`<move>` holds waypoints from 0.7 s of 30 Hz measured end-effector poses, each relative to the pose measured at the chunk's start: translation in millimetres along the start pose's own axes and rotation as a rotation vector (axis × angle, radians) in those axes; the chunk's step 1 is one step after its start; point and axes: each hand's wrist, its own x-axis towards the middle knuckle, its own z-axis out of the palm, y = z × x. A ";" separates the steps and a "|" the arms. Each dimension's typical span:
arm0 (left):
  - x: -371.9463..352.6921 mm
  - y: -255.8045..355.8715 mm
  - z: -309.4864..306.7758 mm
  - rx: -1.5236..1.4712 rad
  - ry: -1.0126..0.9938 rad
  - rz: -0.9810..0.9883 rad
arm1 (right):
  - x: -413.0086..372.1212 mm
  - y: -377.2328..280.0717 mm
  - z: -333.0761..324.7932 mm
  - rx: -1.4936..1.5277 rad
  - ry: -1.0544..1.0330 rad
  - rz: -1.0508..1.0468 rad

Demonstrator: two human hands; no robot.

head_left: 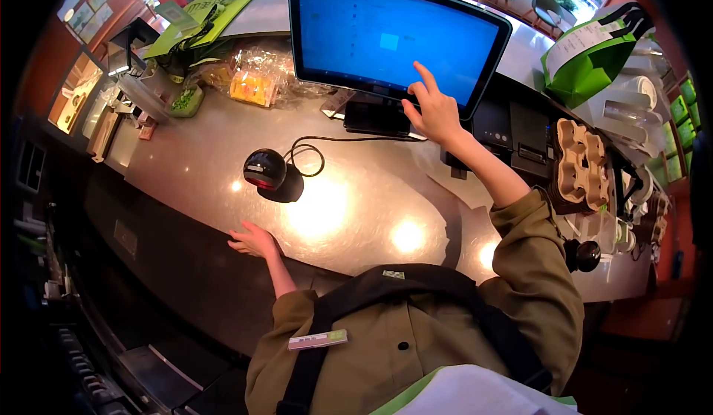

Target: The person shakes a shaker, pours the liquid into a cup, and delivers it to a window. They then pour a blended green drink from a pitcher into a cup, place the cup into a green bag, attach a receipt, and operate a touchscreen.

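A wide touchscreen monitor with a blue display stands at the back of the metal counter. My right hand reaches up to its lower part, index finger stretched out with the tip over the glass and the other fingers loosely bent, holding nothing. Low on the left, my left hand hovers by the counter's front edge, fingers apart and with nothing in them. Between the hands sits a round black scanner with a red glow at its base, its cable looping behind it. Under the monitor lies a small black device.
Cardboard cup carriers are stacked at the right, beside a black printer. A green bag with a paper slip stands behind them. Plastic-wrapped yellow packets and a green-filled tub occupy the back left of the counter.
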 end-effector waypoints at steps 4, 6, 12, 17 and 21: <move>-2.3 6.0 -6.7 0.044 -0.037 -0.017 | 0.0 2.2 8.6 -0.056 -0.022 0.018; -3.4 5.0 -6.3 0.032 -0.025 0.004 | -0.1 3.5 13.6 -0.062 -0.013 0.018; 2.8 -3.6 -0.6 0.000 -0.026 0.075 | 3.1 -0.8 15.5 -0.049 0.021 0.047; 0.2 1.8 -5.8 -0.047 -0.048 0.075 | 5.1 -3.2 9.9 -0.042 -0.005 0.090; 4.1 -5.9 1.6 -0.061 -0.023 0.107 | -13.1 -33.1 12.6 0.168 0.004 0.036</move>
